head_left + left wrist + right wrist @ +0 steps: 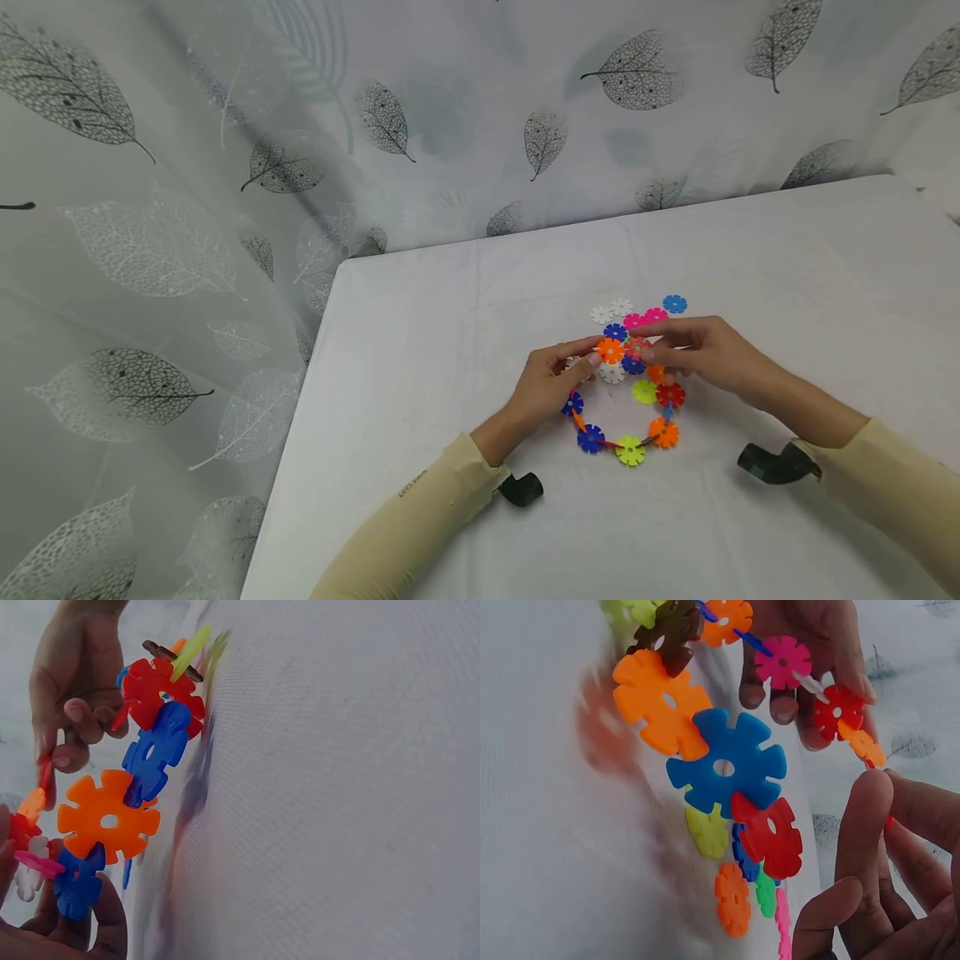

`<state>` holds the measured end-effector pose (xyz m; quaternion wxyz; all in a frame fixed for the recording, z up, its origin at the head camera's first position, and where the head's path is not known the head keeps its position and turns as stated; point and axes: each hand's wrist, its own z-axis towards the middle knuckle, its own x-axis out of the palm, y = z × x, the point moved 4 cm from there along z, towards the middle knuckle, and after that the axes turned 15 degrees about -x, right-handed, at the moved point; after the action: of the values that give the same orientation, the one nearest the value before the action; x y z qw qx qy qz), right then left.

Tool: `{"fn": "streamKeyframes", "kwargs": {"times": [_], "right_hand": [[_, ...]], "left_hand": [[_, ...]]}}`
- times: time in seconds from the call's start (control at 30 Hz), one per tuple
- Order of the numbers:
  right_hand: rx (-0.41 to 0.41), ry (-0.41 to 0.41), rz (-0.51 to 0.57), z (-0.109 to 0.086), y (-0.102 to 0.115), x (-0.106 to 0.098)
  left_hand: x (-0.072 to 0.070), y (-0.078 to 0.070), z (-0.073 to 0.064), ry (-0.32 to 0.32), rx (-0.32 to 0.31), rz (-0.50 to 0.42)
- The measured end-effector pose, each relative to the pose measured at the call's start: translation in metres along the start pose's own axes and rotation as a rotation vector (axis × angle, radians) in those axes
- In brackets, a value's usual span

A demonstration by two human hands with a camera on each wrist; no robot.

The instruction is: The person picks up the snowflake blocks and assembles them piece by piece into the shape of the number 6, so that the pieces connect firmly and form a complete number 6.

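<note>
The work inspected is a curved chain of notched, flower-shaped plastic discs (591, 438) in mixed colours, lying at the near middle of the worktop (390, 417), which carries a white cloth. From the left hand (543, 383) it runs towards the near side, round past a lime-yellow notched disc (630, 451), and up on the right to a bright red notched disc (671, 395). Neighbouring discs are slotted together at angles, some presenting only their edges.

Left hand: grip closed on the chain, thumb and fingers pinching a small red notched disc (836, 712) near the chain's far end. Right hand (701, 350): grip together, thumb and forefinger pinching another red notched disc (637, 348), seen edge-on in the right wrist view. An orange notched disc (610, 351) sits between the two hands. The section held is raised clear of the worktop.

Beyond the hands lie separate discs: two white (602, 314), two pink (656, 315) and a light blue (675, 303). A second lime-yellow disc (645, 391) lies just left of the bright red one.

Both arms wear beige sleeves (420, 517), each with a black fitting (521, 490) at the cuff. A pale leaf-printed curtain (450, 167) hangs along the far and left sides.
</note>
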<state>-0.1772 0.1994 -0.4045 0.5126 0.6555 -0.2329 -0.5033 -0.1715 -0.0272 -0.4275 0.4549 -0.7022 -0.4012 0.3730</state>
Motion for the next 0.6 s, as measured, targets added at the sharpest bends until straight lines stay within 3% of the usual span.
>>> {"fn": "streamKeyframes", "kwargs": {"times": [0.33, 0.6], "right_hand": [[0.097, -0.036, 0.026, -0.0018, -0.0078, 0.0046], [0.112, -0.076, 0.004, -0.0049, -0.0084, 0.0087]], "left_hand": [[0.0007, 0.0003, -0.0005, 0.003, 0.015, -0.018], [0.0023, 0.0003, -0.0012, -0.005, 0.039, -0.017]]}}
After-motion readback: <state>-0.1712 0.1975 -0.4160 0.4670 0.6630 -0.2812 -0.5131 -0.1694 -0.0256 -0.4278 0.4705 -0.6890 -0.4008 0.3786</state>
